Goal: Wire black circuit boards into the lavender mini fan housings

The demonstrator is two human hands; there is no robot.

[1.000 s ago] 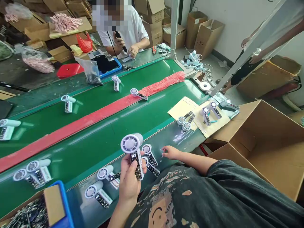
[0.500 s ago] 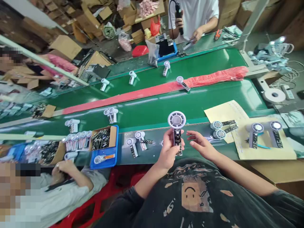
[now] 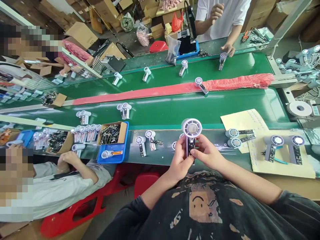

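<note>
Small handheld fan (image 3: 191,128) is standing upright between the two hands, its round head on top, and a bare circuit board is showing along the handle. Left hand (image 3: 178,163) is grasping the handle from the side, and right hand (image 3: 207,152) is pinching it also. Other fans (image 3: 150,135) are lying just beside, on the bench (image 3: 162,146).

We can read no words or numbers: the markings on the circuit board (image 3: 191,147) of the handheld fan (image 3: 191,128) and the orange strip (image 3: 116,152) in the blue tray (image 3: 126,141) are too small.
</note>
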